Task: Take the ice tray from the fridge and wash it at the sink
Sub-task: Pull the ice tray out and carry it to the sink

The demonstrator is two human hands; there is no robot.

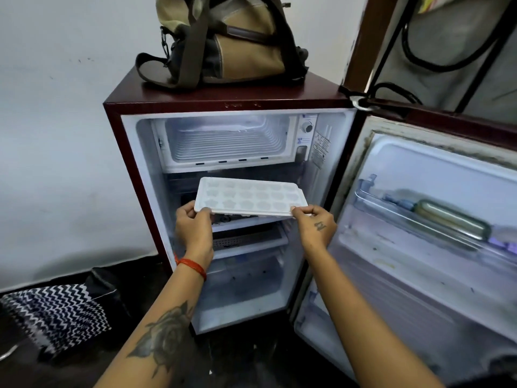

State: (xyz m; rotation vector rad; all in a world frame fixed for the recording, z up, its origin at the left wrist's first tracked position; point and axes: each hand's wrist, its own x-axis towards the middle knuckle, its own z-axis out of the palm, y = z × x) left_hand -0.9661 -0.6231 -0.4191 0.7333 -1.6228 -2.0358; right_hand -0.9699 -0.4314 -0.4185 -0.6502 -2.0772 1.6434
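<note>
A white ice tray (249,196) with several shaped cells is held level in front of the open maroon fridge (134,152), just below the freezer box (226,141). My left hand (193,222) pinches the tray's near left corner. At the near right corner my right hand (316,224) pinches the edge. The sink is not in view.
The fridge door (419,219) stands open to the right, its shelf holding a greenish bottle (453,219). A tan bag (223,40) sits on top of the fridge. A black-and-white zigzag cloth (56,312) lies on the floor at the left. White wall at the left.
</note>
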